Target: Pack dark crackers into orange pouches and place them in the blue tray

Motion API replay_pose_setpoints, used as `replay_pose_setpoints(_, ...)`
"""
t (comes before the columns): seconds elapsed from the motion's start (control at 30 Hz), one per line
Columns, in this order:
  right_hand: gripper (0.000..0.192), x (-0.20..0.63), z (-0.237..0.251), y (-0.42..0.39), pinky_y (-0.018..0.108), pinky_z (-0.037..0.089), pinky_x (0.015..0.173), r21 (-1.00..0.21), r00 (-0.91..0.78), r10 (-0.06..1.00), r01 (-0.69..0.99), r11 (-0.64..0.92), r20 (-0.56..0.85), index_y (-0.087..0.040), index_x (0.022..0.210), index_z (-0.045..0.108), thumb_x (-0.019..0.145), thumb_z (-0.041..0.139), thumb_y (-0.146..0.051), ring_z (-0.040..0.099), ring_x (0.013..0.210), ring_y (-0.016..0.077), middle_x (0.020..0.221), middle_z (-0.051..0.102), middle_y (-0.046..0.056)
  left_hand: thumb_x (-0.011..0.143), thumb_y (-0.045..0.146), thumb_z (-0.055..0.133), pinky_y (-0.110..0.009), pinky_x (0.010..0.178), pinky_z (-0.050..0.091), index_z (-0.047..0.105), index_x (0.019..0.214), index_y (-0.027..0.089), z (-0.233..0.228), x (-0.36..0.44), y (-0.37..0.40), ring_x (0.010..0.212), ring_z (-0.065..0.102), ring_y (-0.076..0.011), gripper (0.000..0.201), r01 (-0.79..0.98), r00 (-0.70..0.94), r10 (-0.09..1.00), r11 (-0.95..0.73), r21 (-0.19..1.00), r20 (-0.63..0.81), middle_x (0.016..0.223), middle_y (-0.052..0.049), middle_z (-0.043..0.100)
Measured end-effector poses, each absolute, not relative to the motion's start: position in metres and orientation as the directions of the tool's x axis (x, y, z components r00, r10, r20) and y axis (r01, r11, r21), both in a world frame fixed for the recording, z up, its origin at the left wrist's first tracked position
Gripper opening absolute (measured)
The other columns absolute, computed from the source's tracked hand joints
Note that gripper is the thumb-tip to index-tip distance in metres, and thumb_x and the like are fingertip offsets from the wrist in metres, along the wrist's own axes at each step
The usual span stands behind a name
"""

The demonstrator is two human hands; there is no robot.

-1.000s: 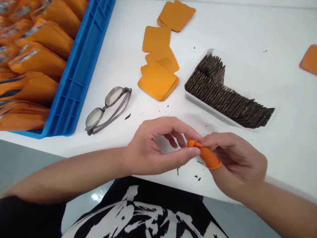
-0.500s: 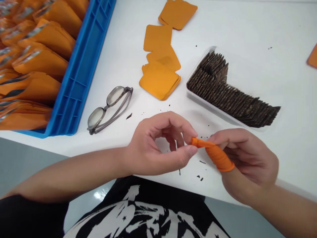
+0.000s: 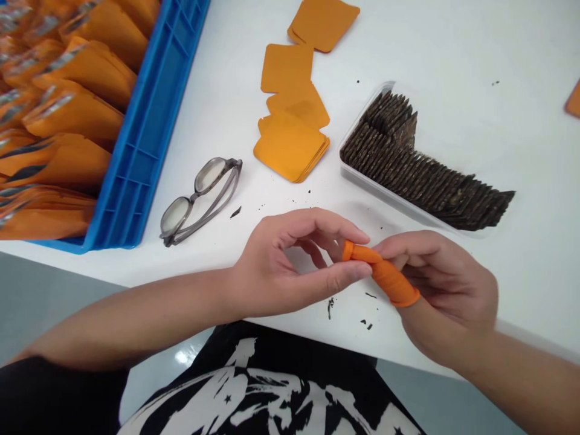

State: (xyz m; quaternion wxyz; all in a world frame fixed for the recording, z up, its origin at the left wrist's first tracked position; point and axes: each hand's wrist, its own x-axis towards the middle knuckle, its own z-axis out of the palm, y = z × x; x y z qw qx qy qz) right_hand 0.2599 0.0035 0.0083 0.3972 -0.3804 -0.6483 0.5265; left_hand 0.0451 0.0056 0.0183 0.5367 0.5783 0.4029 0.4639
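My right hand wears a wrinkled orange finger cot over its thumb. A second, narrower orange finger cot with a thick rolled rim lies between my two hands. Its rim end is pinched between the thumb and fingers of my left hand. At the other end my right thumb and index finger press together on it; their exact contact is partly hidden. Above my right hand stands a clear plastic tub packed with a row of thin dark brown slabs.
Folded grey eyeglasses lie left of my hands. Flat orange packets are stacked and scattered up the white table. A blue crate of filled orange pouches stands at the left. Dark crumbs dot the tabletop.
My hands have come closer together. The right hand has shifted slightly left, and my left thumb and fingers now reach further along the narrower finger cot.
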Motion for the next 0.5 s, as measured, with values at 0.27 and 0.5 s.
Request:
replay_pose_setpoints(0.27,0.021,0.2619,0.0095,0.0042,0.023,0.043,0.057,-0.991,-0.391,0.914,0.035,0.131,0.107,-0.025,0.114,0.068,0.101,0.061,-0.010,0.050,0.065,0.0089,0.076,0.057,-0.003,0.084,0.014,0.085,-0.017,0.059,0.060,0.077,0.098,0.014,0.0219,0.0466,0.0080,0.067,0.073,-0.0098,0.017,-0.012,0.175,0.969,-0.174,0.985,0.173,0.082,-0.004,0.080)
replay_pose_setpoints(0.5,0.020,0.2622,0.0119,0.0052,0.021,0.042,0.056,-0.991,-0.395,0.912,0.025,0.130,0.109,-0.024,0.112,0.068,0.101,0.060,-0.010,0.050,0.065,0.0086,0.072,0.053,-0.004,0.083,0.014,0.084,-0.017,0.057,0.058,0.076,0.094,0.016,0.0229,0.0453,0.0085,0.063,0.070,-0.0086,0.014,-0.025,0.166,0.973,-0.162,0.986,0.164,0.078,-0.001,0.078)
